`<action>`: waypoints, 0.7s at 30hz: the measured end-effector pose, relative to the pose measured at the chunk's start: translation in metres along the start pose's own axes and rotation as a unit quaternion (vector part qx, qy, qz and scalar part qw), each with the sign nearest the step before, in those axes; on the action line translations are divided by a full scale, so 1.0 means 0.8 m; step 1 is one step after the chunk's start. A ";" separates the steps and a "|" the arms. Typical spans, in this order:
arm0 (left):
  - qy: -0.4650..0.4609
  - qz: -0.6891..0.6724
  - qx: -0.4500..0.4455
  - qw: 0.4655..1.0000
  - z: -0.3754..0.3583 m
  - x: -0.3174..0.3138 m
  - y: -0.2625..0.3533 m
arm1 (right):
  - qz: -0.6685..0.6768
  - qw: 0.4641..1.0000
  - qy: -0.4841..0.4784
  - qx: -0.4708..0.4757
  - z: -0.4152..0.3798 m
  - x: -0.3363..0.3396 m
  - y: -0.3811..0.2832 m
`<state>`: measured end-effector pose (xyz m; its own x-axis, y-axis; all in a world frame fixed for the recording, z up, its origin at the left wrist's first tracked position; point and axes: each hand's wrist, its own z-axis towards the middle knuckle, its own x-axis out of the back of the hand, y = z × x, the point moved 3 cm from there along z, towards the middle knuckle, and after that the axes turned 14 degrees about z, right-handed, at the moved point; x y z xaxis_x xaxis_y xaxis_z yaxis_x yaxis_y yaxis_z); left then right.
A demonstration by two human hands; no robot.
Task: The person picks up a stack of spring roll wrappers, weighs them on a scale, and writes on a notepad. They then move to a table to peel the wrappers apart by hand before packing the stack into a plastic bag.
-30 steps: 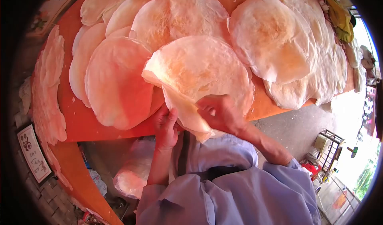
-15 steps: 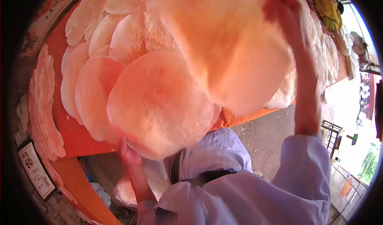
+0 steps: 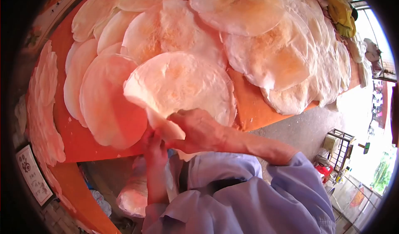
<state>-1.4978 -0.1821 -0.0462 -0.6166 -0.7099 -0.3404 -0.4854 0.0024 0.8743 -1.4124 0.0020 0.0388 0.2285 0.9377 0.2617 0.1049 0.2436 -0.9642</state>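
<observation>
A large round flatbread [image 3: 191,82] lies at the table's near edge, its lower left rim folded up. My left hand [image 3: 154,144] is closed on that rim at the near edge. Beside it, my right hand [image 3: 199,128] has its fingers bent round the folded part of the same flatbread. Another round flatbread [image 3: 110,101] lies flat to the left. Beyond, a browned flatbread [image 3: 237,7] rests over others at the top.
Overlapping flatbreads [image 3: 286,59] cover the right side of the orange table [image 3: 249,99]. A stack of sheets [image 3: 43,105] lines the far left. Below are a plastic-wrapped bundle [image 3: 133,198] and, right, a metal rack [image 3: 343,144]. Yellow cloth [image 3: 341,12] is at the upper right.
My right hand has come down from the upper right to the near flatbread. The flatbread that was raised and blurred now lies at the top. The near flatbread's rim is now folded up.
</observation>
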 end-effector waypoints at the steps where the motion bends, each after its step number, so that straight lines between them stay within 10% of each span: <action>1: -0.024 -0.001 -0.005 1.000 0.002 0.000 -0.003 | -0.026 0.999 0.019 -0.007 0.000 -0.006 0.010; 8: 0.118 -0.032 -0.037 0.992 -0.020 0.076 0.042 | 0.055 0.960 0.221 -0.161 -0.031 0.177 0.029; 11: 0.155 -0.008 -0.050 0.987 -0.024 0.128 0.030 | 0.016 0.951 0.308 -0.020 -0.073 0.300 0.030; 13: 0.158 -0.023 -0.043 0.986 -0.026 0.132 0.029 | 0.010 0.922 0.362 -0.139 -0.109 0.399 0.078; 15: 0.172 -0.014 -0.035 0.984 -0.028 0.124 0.036 | -0.199 0.892 0.349 -0.210 -0.130 0.463 0.096; 17: 0.172 0.005 -0.040 0.984 -0.027 0.104 0.048 | -0.553 0.725 0.408 -0.033 -0.145 0.472 0.128; 19: 0.159 0.035 -0.054 0.985 -0.024 0.067 0.058 | -0.405 0.800 0.437 -0.066 -0.095 0.358 0.060; 21: 0.112 0.048 -0.085 0.989 -0.017 0.019 0.074 | 0.009 0.959 0.246 -0.144 -0.053 0.224 0.041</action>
<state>-1.5272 -0.2025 0.0049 -0.4918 -0.8509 -0.1846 -0.3090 -0.0276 0.9506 -1.3268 0.1672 0.0558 0.6539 0.6934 0.3027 0.3434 0.0845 -0.9354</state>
